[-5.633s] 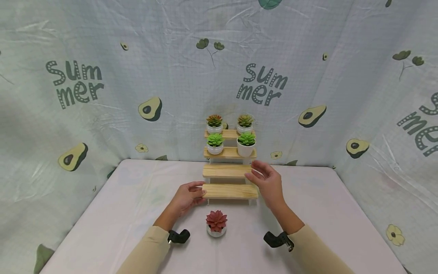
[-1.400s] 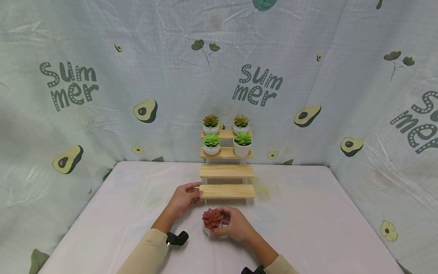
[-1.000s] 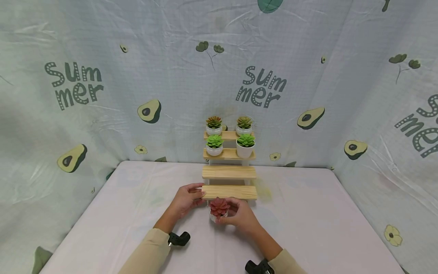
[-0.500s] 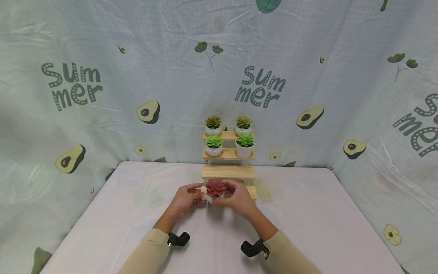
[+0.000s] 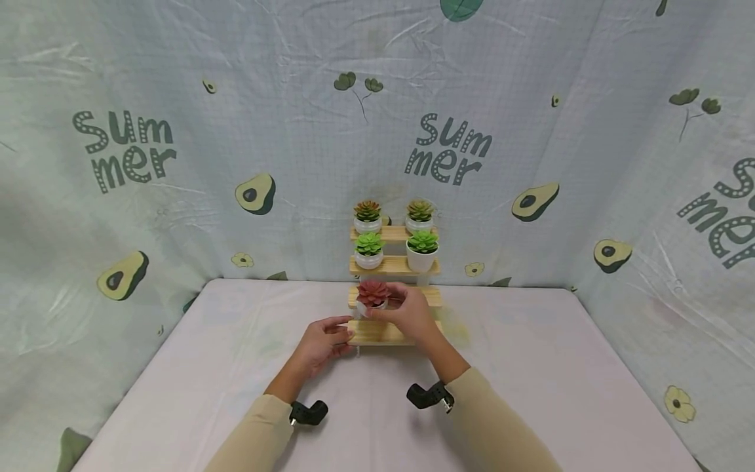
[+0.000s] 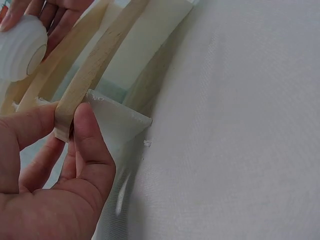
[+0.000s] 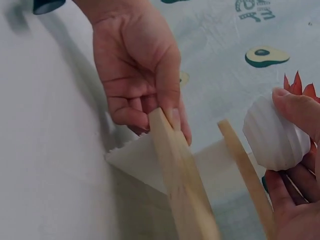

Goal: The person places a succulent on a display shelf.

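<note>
A tiered wooden plant stand with white side supports stands at the back of the table. My left hand pinches the left end of its lowest shelf between thumb and fingers. My right hand holds a red succulent in a ribbed white pot by the pot's sides, in front of the second shelf from the bottom. In the right wrist view the pot's base is apart from the shelf edge. The left wrist view shows the pot at upper left, its plant mostly cut off.
On the upper two shelves sit several potted succulents, among them a bright green one at right and a reddish-green one at top left. A patterned cloth hangs behind the pale table.
My right hand took the red succulent's pot off the table in front of the stand and raised it past the lowest shelf. My left hand keeps its hold on the lowest shelf.
</note>
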Demonstrator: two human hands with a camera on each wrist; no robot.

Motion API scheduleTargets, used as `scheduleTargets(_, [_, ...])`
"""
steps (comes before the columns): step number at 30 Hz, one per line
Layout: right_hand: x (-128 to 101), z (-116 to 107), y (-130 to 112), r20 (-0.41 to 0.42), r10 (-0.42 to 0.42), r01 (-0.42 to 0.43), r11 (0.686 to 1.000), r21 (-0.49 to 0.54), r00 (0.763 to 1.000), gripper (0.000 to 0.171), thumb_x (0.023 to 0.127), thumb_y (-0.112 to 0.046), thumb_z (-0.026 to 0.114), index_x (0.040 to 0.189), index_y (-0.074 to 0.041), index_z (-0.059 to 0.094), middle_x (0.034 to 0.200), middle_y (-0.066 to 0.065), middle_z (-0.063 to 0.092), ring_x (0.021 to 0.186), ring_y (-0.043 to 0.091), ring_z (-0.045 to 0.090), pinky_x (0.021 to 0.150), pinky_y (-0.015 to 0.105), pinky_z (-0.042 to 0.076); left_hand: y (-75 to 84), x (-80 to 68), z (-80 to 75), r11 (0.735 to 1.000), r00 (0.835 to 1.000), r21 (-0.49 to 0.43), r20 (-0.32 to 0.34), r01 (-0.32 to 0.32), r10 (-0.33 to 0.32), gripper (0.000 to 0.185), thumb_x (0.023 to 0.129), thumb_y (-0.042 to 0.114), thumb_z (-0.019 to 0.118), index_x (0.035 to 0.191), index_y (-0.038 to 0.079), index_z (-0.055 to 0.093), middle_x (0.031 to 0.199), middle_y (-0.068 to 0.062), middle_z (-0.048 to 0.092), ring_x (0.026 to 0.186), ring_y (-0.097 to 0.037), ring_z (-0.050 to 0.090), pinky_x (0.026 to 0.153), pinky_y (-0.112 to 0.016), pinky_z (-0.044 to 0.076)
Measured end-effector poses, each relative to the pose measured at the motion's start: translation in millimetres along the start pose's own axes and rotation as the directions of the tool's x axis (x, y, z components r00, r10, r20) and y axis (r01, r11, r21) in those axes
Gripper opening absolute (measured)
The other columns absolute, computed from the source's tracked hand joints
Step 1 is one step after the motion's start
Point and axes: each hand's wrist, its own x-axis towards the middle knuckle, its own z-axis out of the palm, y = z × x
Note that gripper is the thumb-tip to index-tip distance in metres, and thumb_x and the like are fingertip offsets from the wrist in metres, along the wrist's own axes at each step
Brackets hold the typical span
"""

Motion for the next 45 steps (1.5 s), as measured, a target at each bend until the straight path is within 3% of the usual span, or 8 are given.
scheduleTargets(17, [22,1,3,0.009,-0.048,0.049,0.997,-0.055,0.999,0.052,0.076,-0.021,0.093,0.123,-0.008,0.073,0.115,0.008,0.075,0.101,0.017,0.073,0.087,0.03,0.062,0.5,0.4,2.2,1.0,1.0,0.003,-0.015,0.005,-0.005,0.042,0.097,-0.002,0.065,0.138,-0.002,0.06,0.107,-0.012,0.066,0.086,-0.016,0.068,0.074,-0.028,0.063])
scheduleTargets(29, [22,3,-1,-0.017,-0.004,0.002,0.994,-0.114,1.0,0.05,0.076,-0.029,0.092,0.12,-0.012,0.075,0.111,0.004,0.076,0.092,0.012,0.069,0.076,0.024,0.059,1.5,-1.7,3.0,1.0,1.0,0.002,-0.012,0.001,-0.001,0.043,0.097,-0.002,0.065,0.14,-0.003,0.058,0.108,-0.012,0.066,0.087,-0.017,0.068,0.075,-0.029,0.063])
scheduleTargets(45, [22,2,-3,-0.012,0.031,-0.032,0.996,-0.085,0.999,0.054,0.076,-0.029,0.092,0.123,-0.008,0.073,0.114,0.007,0.076,0.094,0.012,0.069,0.077,0.024,0.06,0.0,0.6,2.1,1.0,1.0,-0.008,-0.012,0.011,-0.011,0.044,0.097,-0.001,0.065,0.141,-0.003,0.058,0.106,-0.01,0.066,0.086,-0.016,0.067,0.074,-0.028,0.062])
